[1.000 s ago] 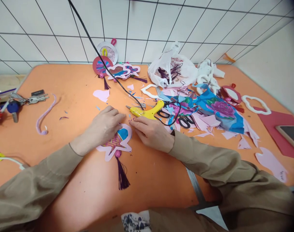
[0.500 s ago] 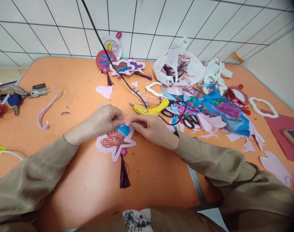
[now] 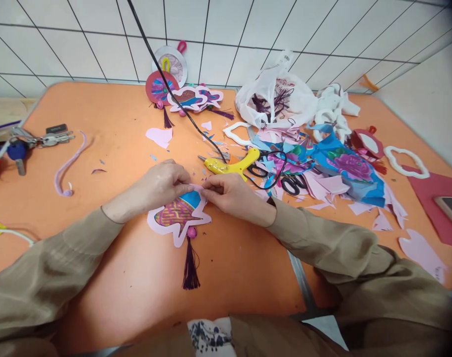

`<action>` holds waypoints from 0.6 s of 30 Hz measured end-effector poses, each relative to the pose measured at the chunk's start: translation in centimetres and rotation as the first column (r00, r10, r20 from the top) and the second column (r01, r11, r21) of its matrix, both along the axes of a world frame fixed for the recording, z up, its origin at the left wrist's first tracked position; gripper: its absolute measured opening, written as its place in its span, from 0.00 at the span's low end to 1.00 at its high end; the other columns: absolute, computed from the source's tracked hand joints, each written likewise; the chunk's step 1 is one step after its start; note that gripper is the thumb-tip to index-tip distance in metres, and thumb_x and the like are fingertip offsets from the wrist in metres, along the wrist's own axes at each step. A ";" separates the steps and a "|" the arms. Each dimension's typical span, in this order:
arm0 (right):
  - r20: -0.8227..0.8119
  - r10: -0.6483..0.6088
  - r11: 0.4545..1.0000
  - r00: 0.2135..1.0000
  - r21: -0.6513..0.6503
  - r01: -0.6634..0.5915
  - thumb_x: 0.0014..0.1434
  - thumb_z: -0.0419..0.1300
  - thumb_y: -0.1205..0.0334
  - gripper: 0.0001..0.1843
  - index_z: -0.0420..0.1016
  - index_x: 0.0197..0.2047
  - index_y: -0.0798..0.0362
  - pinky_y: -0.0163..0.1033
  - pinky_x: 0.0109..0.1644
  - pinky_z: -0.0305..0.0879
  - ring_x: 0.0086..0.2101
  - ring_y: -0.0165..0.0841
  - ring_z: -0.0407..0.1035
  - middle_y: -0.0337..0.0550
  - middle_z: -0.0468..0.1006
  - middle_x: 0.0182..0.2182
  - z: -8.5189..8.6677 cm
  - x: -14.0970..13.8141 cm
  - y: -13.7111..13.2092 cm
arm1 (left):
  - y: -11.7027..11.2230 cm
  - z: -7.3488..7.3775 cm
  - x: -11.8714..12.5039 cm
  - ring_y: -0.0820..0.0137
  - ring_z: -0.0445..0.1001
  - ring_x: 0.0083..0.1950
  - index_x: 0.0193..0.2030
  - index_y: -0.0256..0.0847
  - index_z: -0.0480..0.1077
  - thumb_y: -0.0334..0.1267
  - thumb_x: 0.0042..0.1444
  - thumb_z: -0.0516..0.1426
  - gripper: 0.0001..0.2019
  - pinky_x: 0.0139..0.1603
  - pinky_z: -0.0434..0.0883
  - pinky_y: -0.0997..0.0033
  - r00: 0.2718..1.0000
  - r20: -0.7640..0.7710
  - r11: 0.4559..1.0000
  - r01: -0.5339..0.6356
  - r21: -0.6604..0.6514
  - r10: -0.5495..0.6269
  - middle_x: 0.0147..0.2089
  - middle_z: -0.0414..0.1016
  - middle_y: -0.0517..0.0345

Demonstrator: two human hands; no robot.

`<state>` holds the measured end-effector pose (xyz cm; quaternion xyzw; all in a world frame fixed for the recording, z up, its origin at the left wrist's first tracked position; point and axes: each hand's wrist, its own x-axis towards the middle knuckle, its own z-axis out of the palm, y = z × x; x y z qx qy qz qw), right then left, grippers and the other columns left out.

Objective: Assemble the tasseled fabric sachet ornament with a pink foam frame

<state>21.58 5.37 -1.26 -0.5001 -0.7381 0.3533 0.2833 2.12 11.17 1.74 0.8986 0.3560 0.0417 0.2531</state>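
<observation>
A fish-shaped ornament (image 3: 176, 214), with a pink border and a patterned purple and blue middle, lies in front of me on the table. From its lower edge hang a pink bead (image 3: 191, 232) and a dark purple tassel (image 3: 191, 270). My left hand (image 3: 165, 183) pinches the ornament's top edge, its fingertips curled over the border. Close beside it, my right hand (image 3: 233, 196) pinches the same edge at the upper right. What lies under the fingertips is hidden. Just beyond my right hand rests a yellow glue gun (image 3: 233, 163) with a black cord.
Behind the glue gun are scissors (image 3: 293, 185), fabric scraps (image 3: 348, 166) and pink paper pieces. A white plastic bag (image 3: 276, 101) stands near the tiled wall. Finished-looking ornaments (image 3: 162, 89) lean at the back. Keys (image 3: 54, 139) and a pink pipe cleaner (image 3: 67, 166) lie left.
Both hands stay on the ornament's top edge with hardly any movement. The view has shifted slightly.
</observation>
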 end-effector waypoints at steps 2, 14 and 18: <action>0.025 -0.008 1.000 1.000 0.002 0.008 0.60 0.59 0.59 0.15 0.72 0.25 0.57 0.33 0.29 0.52 0.24 0.25 0.59 0.36 0.69 0.21 0.1 -0.1 0.0 | 0.0 0.1 0.1 0.71 0.67 0.31 0.25 0.38 0.70 0.46 0.61 0.53 0.18 0.33 0.61 0.70 1.000 -0.014 1.000 -0.022 -0.010 0.022 0.27 0.69 0.57; 0.138 0.047 0.999 0.989 -0.001 -0.048 0.61 0.57 0.62 0.18 0.61 0.21 0.55 0.35 0.28 0.45 0.23 0.24 0.51 0.32 0.58 0.18 0.4 0.1 0.0 | -0.1 0.1 0.4 0.70 0.66 0.31 0.24 0.38 0.69 0.43 0.60 0.53 0.17 0.31 0.60 0.71 0.998 -0.061 1.000 -0.028 0.012 0.028 0.26 0.68 0.57; 0.137 0.047 0.999 0.989 0.006 -0.048 0.61 0.57 0.61 0.19 0.62 0.20 0.55 0.35 0.28 0.45 0.23 0.24 0.52 0.32 0.58 0.17 0.4 0.1 0.0 | 0.0 -0.1 0.3 0.70 0.67 0.31 0.23 0.38 0.69 0.44 0.60 0.54 0.16 0.31 0.60 0.71 0.999 -0.026 0.999 -0.035 0.025 0.035 0.26 0.68 0.57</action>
